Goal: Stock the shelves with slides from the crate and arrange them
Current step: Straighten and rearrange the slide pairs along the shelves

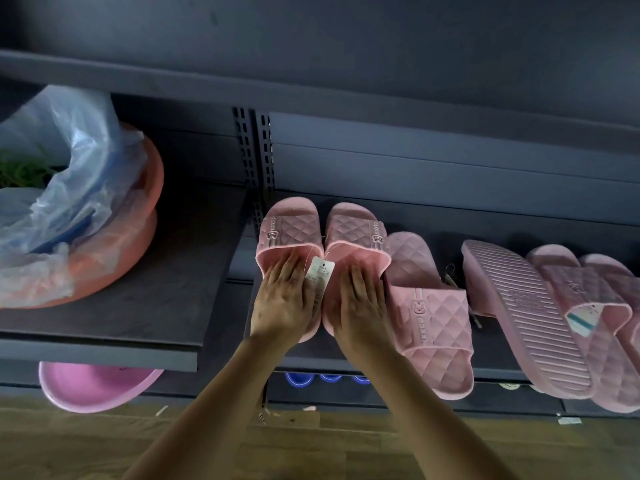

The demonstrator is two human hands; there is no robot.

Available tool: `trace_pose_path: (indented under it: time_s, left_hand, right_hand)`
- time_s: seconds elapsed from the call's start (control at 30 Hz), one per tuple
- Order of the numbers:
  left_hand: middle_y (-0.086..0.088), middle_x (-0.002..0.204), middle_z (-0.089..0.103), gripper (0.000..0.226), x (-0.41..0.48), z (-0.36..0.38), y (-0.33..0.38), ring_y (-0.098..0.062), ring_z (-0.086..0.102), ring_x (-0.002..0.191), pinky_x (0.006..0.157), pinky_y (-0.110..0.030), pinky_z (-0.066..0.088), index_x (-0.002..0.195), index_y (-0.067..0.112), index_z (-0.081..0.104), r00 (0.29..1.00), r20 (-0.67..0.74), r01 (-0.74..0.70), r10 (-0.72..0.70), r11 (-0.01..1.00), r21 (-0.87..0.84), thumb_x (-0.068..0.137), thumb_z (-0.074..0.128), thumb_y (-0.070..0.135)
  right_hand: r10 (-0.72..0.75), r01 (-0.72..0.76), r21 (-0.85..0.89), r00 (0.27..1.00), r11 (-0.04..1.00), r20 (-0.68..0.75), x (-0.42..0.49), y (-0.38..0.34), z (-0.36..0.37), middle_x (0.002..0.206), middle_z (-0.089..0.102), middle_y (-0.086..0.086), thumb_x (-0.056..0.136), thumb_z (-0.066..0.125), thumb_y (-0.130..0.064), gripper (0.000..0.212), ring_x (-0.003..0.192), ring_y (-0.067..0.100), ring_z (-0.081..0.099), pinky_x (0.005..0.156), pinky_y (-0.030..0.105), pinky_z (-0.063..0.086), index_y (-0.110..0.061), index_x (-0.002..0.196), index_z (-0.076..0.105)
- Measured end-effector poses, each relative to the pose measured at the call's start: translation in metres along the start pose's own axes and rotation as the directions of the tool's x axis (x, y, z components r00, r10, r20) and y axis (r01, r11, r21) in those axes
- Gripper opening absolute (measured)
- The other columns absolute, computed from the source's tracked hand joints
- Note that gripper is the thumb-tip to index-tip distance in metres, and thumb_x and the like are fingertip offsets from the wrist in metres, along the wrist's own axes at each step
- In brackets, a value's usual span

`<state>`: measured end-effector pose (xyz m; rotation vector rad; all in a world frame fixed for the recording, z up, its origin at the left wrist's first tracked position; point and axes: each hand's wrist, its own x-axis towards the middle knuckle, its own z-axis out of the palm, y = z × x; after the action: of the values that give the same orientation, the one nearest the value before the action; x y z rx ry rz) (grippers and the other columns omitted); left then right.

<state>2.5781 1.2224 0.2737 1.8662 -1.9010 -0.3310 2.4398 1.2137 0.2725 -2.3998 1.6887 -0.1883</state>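
Entry: we are working at the left end of the shelf [440, 220]. Our left hand [282, 299] is lying flat, fingers straight, on the insole of the left slide [291, 226]. Our right hand [363, 303] is lying the same way on the right slide [356, 233], and neither hand is curling round anything. This pair is sitting with its toes toward the back wall and its sides touching, and a paper tag [320, 277] is hanging between the hands. We are judging the task partly done. Just to the right a loose slide [433, 323] is pointing its toe toward us. Beyond it an upturned slide [526, 317] is showing its ribbed sole, and a further heap [602, 306] is hanging over the shelf edge. These are looking unarranged. The crate is not showing, so we are unable to say how much stock is remaining.
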Motion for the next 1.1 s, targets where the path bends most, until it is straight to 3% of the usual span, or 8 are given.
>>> trace_pose_path:
  time_s: [0.13, 0.47, 0.53, 0.6, 0.67, 0.77, 0.9, 1.1]
  left_hand:
    - [-0.024, 0.12, 0.06, 0.052, 0.022, 0.007, 0.0, -0.038, 0.057, 0.113, 0.098, -0.053, 0.039, 0.12, -0.007, 0.056, 1.0, -0.002, -0.004, 0.004, 1.0, -0.002, 0.089, 0.035, 0.029]
    - [-0.025, 0.121, 0.059, 0.054, 0.038, 0.011, 0.005, -0.04, 0.056, 0.114, 0.098, -0.054, 0.038, 0.119, -0.008, 0.056, 0.999, 0.029, 0.025, -0.025, 0.999, -0.026, 0.089, 0.03, 0.028]
    - [-0.025, 0.127, 0.054, 0.06, 0.04, 0.01, 0.003, -0.039, 0.05, 0.121, 0.103, -0.051, 0.034, 0.124, -0.008, 0.052, 0.996, 0.074, 0.042, -0.038, 0.998, -0.046, 0.088, 0.026, 0.033]
    - [-0.024, 0.138, 0.044, 0.069, 0.04, 0.001, 0.007, -0.036, 0.039, 0.132, 0.111, -0.044, 0.025, 0.133, -0.006, 0.042, 0.994, 0.098, 0.06, -0.053, 0.996, -0.072, 0.087, 0.021, 0.041]
    - [-0.02, 0.146, 0.034, 0.068, 0.037, -0.008, 0.009, -0.032, 0.028, 0.137, 0.113, -0.037, 0.017, 0.14, -0.001, 0.033, 0.987, 0.121, 0.123, -0.111, 0.987, -0.099, 0.09, 0.02, 0.043]
    - [-0.016, 0.149, 0.03, 0.072, 0.023, -0.027, 0.019, -0.031, 0.026, 0.137, 0.11, -0.037, 0.021, 0.144, 0.007, 0.03, 0.985, 0.115, 0.138, -0.125, 0.984, -0.112, 0.093, 0.009, 0.053]
    - [-0.012, 0.15, 0.03, 0.05, 0.0, -0.051, 0.046, -0.026, 0.026, 0.138, 0.109, -0.037, 0.025, 0.144, 0.007, 0.028, 0.982, 0.127, 0.16, -0.137, 0.968, -0.194, 0.098, 0.036, 0.026]
    - [-0.009, 0.148, 0.034, 0.047, -0.018, -0.062, 0.085, -0.025, 0.03, 0.137, 0.107, -0.04, 0.033, 0.14, 0.007, 0.038, 0.991, 0.13, 0.061, -0.024, 0.957, -0.284, 0.094, 0.047, 0.014]
  right_hand:
    - [-0.029, 0.028, 0.038, 1.0, 0.999, 0.007, 0.017, 0.009, -0.007, 0.155, 0.004, 0.018, 0.078, -0.003, -0.047, 0.083, 0.143, 0.035, -0.002, 0.11, 0.035, -0.014, 0.0, 0.146, 0.007]
    - [-0.006, 0.009, 0.096, 0.999, 0.995, -0.033, 0.03, 0.015, -0.006, 0.155, 0.005, 0.017, 0.079, -0.004, -0.048, 0.083, 0.144, 0.033, -0.002, 0.108, 0.031, -0.019, 0.0, 0.146, 0.009]
    - [0.015, -0.014, 0.117, 1.0, 0.993, -0.003, 0.03, 0.014, -0.012, 0.156, 0.004, 0.015, 0.086, 0.004, -0.046, 0.075, 0.144, 0.03, -0.003, 0.112, 0.032, -0.015, -0.002, 0.147, 0.009]
    - [0.036, -0.041, 0.173, 0.999, 0.984, 0.029, 0.026, 0.013, -0.022, 0.157, 0.008, 0.012, 0.097, 0.026, -0.037, 0.063, 0.145, 0.025, 0.001, 0.116, 0.033, -0.005, -0.004, 0.148, 0.01]
    - [0.041, -0.045, 0.219, 0.999, 0.975, 0.024, 0.015, 0.012, -0.035, 0.156, 0.014, 0.009, 0.097, 0.041, -0.028, 0.061, 0.144, 0.023, 0.008, 0.116, 0.033, 0.006, -0.007, 0.148, 0.014]
    - [0.018, -0.008, 0.269, 0.999, 0.963, -0.032, -0.009, 0.013, -0.054, 0.151, 0.028, 0.01, 0.093, 0.051, -0.019, 0.059, 0.14, 0.025, 0.024, 0.113, 0.035, 0.022, -0.006, 0.145, 0.026]
    - [-0.008, 0.046, 0.272, 0.99, 0.961, -0.14, -0.038, 0.024, -0.073, 0.13, 0.054, 0.017, 0.084, 0.061, -0.008, 0.052, 0.122, 0.031, 0.05, 0.101, 0.044, 0.043, 0.0, 0.133, 0.046]
    - [0.099, -0.067, 0.186, 0.981, 0.98, -0.166, -0.078, 0.046, -0.102, 0.115, 0.065, 0.015, 0.072, 0.06, -0.016, 0.05, 0.103, 0.033, 0.063, 0.086, 0.047, 0.05, -0.001, 0.119, 0.058]
